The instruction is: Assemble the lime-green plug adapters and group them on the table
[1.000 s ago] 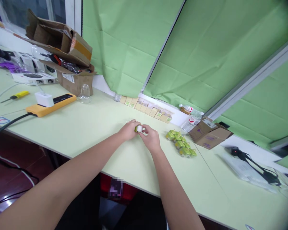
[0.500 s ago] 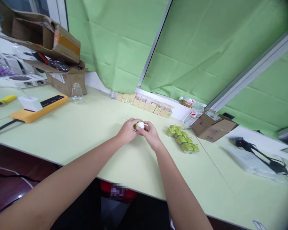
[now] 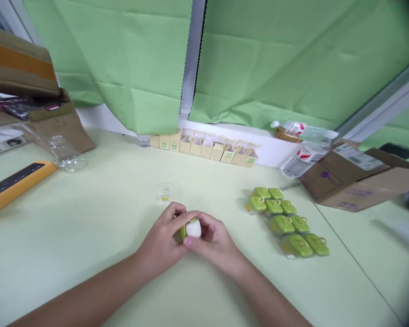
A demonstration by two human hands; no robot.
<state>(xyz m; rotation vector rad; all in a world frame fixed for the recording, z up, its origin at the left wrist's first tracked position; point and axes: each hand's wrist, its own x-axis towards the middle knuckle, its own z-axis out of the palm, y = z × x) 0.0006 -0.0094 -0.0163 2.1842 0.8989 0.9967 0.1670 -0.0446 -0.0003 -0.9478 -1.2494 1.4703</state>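
Observation:
Both hands meet over the table around a small green lid (image 3: 183,232) with a white rounded piece (image 3: 193,228) set against it. My left hand (image 3: 165,238) is closed on the green side, its index finger across the top. From the other side, my right hand (image 3: 218,238) grips the white piece, thumb pressed along its lower edge. Just beyond the hands lies a small clear container (image 3: 165,191) with a bit of yellow in it. To the right sit several clear containers with green ring-topped lids (image 3: 282,223), grouped in rows.
Small open cardboard boxes (image 3: 206,147) line the wall. A clear plastic bottle (image 3: 68,156) and an orange power strip (image 3: 17,186) are at left. Larger cartons (image 3: 357,179) and water bottles (image 3: 301,159) stand at back right. Green cloth (image 3: 132,68) hangs behind.
The view has moved closer and turned, so the hands appear larger and lower. Both hands still hold the green lid and white piece together. The small clear container beyond them now shows more plainly.

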